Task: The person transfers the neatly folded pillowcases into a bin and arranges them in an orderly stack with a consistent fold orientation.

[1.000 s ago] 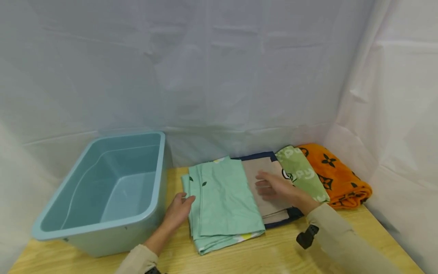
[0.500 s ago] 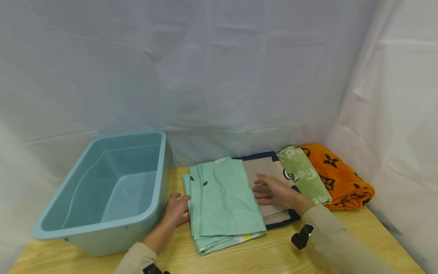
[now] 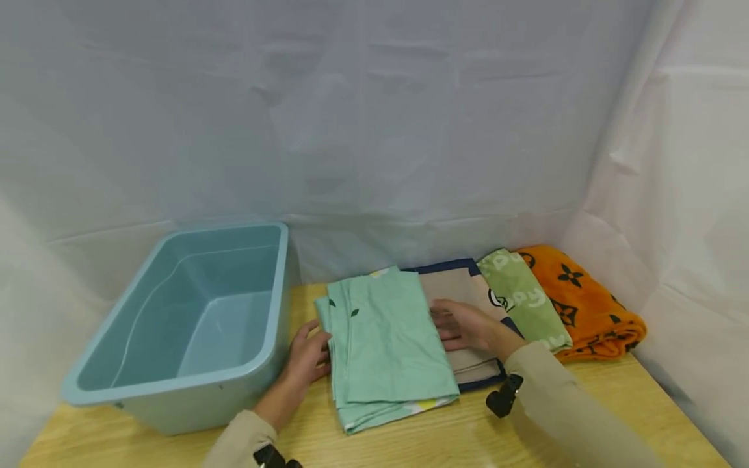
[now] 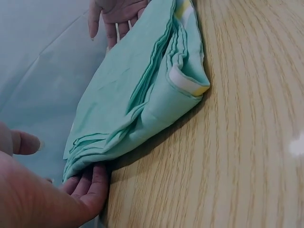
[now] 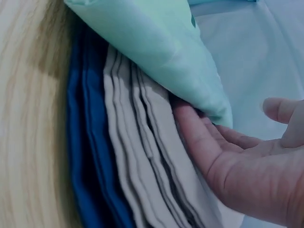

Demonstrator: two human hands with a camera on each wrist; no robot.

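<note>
White sheeting backs a wooden table (image 3: 468, 435) where a folded mint cloth (image 3: 389, 344) lies beside an empty blue bin (image 3: 175, 390). Left hand (image 3: 307, 361) has its fingers slid under the cloth's left edge; right hand (image 3: 465, 325), fingers straight, tucks under its right edge atop a beige cloth (image 3: 468, 361). Judging by this, the lift is only being set up. Nothing is in the bin, and green (image 3: 523, 299) and orange (image 3: 585, 299) cloths wait too.

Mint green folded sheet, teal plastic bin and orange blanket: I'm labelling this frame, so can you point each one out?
mint green folded sheet (image 3: 389, 344), head view, middle of its top layer.
teal plastic bin (image 3: 175, 389), head view, near rim.
orange blanket (image 3: 591, 305), head view, patterned top surface.
</note>
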